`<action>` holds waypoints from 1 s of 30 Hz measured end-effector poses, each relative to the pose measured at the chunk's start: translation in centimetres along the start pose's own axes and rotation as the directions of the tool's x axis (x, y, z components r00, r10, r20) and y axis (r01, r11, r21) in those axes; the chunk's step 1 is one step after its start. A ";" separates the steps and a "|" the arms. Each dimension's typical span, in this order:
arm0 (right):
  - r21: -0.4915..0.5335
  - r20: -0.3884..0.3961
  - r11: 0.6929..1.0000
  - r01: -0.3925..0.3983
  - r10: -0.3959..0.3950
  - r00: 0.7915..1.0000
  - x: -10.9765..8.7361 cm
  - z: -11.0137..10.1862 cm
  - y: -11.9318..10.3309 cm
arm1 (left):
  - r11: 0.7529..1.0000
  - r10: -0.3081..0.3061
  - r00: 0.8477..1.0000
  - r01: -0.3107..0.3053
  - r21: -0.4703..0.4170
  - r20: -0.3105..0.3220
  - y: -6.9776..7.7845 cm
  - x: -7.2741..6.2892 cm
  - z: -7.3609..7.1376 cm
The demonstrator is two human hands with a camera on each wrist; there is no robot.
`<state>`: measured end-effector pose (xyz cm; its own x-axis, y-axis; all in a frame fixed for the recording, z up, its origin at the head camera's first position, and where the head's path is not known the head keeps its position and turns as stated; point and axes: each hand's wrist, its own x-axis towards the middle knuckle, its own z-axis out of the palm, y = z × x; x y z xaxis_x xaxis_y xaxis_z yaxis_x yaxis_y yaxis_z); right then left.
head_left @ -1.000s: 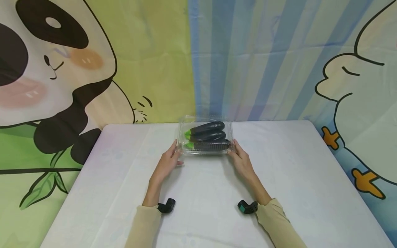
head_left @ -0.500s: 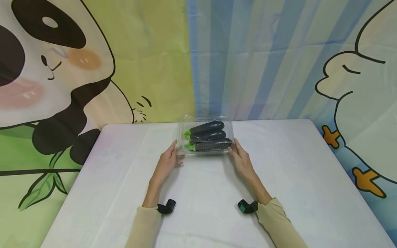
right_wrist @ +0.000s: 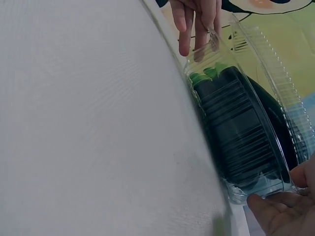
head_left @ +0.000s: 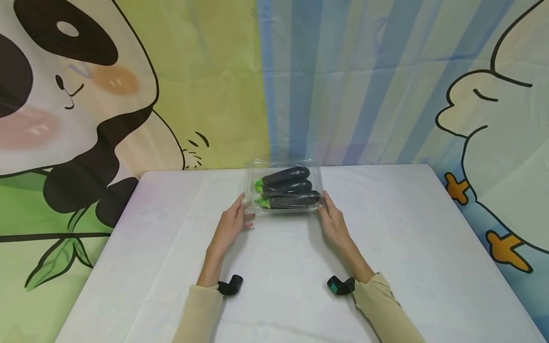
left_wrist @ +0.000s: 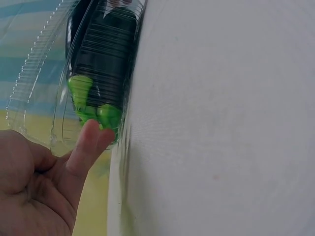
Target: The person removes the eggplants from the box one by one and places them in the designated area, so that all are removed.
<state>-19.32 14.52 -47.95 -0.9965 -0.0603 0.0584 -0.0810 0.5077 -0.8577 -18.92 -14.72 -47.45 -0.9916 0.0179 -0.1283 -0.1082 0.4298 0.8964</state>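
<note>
A clear plastic clamshell box [head_left: 285, 211] is at the far edge of the white table, with three dark eggplants [head_left: 286, 177] inside, their green stem ends to the left. My left hand [head_left: 230, 225] holds the box's left end; in the left wrist view its thumb meets the rim and some fingers [left_wrist: 82, 152] stretch along the end wall. At the other end my right hand [head_left: 333, 224] pinches the corner, thumb above and fingers beneath in the right wrist view. A clear flap with a ridged edge [right_wrist: 275, 73] leans up on the far side.
White cloth covers the table [head_left: 279, 276]. Behind it hangs a printed backdrop [head_left: 214, 85] with a panda on the left and a white cartoon figure on the right. Each wrist wears a small black camera [head_left: 230, 285].
</note>
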 end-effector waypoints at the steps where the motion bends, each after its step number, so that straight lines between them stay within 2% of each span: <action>1: -0.005 -0.004 1.000 0.004 -0.004 1.000 0.0 0.0 0.0 | 1.000 -0.001 1.000 0.001 0.001 -0.001 0.0 0.0 0.0; 5: -0.008 -0.011 1.000 0.007 -0.007 1.000 0.0 0.0 0.0 | 1.000 0.000 1.000 0.000 0.009 -0.008 0.1 0.0 0.0; 21: 0.078 0.016 0.993 -0.090 0.089 0.996 0.1 0.0 -0.2 | 0.998 -0.026 1.000 0.026 0.057 -0.013 0.5 0.2 -0.1; 30: 0.045 -0.025 0.995 -0.093 0.094 0.995 0.2 0.0 0.2 | 0.998 0.001 1.000 0.000 0.067 -0.010 0.2 0.1 0.0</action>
<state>-19.52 14.61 -48.08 -0.9999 0.0091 -0.0097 0.0129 0.4720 -0.8815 -19.04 -14.60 -47.25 -0.9923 0.0092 -0.1235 -0.1032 0.4897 0.8657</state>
